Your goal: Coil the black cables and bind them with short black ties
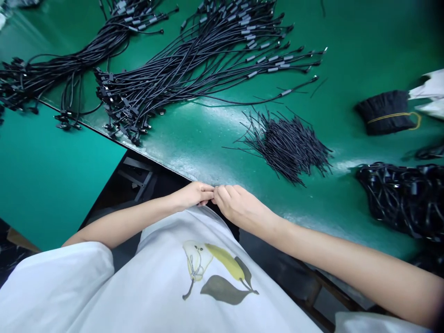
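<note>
My left hand and my right hand meet fingertip to fingertip at the near edge of the green table, just above my white shirt. Both hands are closed in a pinch; whatever they hold is hidden between the fingers. Nearest on the table lies a loose pile of short black ties, up and to the right of my right hand. A large bundle of black cables with connectors fans across the table's far middle.
A second cable bundle lies at the far left. A black bundle bound with a yellow band and a heap of coiled black cables sit at the right. A lower teal surface is at the left.
</note>
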The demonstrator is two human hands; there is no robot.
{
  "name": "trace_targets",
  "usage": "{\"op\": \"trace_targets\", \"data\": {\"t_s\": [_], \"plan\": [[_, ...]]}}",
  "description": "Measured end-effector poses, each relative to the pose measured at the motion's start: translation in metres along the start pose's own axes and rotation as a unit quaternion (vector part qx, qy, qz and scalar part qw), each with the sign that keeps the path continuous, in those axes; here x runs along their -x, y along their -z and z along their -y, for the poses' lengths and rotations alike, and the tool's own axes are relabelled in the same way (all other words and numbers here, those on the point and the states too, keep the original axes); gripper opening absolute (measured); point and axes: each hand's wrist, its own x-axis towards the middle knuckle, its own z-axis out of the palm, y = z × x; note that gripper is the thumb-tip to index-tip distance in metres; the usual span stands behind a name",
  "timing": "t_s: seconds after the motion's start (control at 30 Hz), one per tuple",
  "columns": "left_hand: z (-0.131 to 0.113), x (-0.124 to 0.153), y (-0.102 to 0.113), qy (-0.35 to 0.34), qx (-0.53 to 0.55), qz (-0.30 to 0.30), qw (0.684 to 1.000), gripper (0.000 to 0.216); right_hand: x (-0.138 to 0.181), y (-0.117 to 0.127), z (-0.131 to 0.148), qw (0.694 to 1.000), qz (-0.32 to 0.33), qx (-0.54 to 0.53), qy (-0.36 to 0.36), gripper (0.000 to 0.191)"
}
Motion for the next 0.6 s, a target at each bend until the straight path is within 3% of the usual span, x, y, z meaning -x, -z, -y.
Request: {"op": "trace_targets", "data": {"t_s": [0.23,0.33,0.47,0.6], "plan": [[0.001,-0.001,-0.01,0.012,0.008,-0.018,1.0,0.021,-0.002,-0.005,0.01,0.997,-0.009,-0.055,-0.05,0.027],[-0.005,-0.002,-0.014,-0.026,0.009,-0.049,0.998,0.013,-0.008,-0.009,0.011,0.994,-0.004,-0.052,-0.096,0.029],[-0.015,-0.008,-0.017,-0.089,0.022,-0.107,0.99,0.024,-0.019,-0.023,-0.007,0.985,0.013,-0.057,-0.165,0.022],[-0.026,-0.02,-0.018,-0.164,0.101,-0.165,0.967,0.032,-0.034,-0.03,-0.024,0.943,-0.081,-0.143,-0.289,0.024]]}}
